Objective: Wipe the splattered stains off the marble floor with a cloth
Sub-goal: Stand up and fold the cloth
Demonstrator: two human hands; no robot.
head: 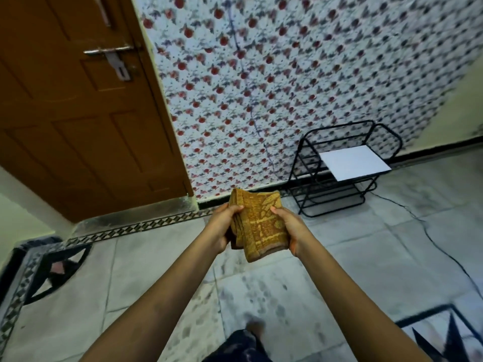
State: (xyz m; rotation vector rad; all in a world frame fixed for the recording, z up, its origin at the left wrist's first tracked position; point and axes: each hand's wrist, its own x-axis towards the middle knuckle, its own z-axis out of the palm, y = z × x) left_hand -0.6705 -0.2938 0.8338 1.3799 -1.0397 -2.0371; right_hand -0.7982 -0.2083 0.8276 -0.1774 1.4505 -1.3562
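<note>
A folded mustard-yellow cloth [258, 223] with a woven pattern is held up in front of me, above the floor. My left hand [222, 226] grips its left edge, thumb on top. My right hand [290, 228] grips the right edge the same way. Below the cloth, the pale marble floor [352, 259] carries a patch of dark grey splattered stains [251, 296] spread over the tile between my arms.
A brown wooden door [86, 113] stands at the left. A floral-papered wall [261, 87] runs behind. A black wire rack [337, 176] with a white sheet [354, 163] stands at the right, a thin cable [439, 246] trailing from it. Dark inlay patterns mark the floor corners. My foot [254, 327] is near the stains.
</note>
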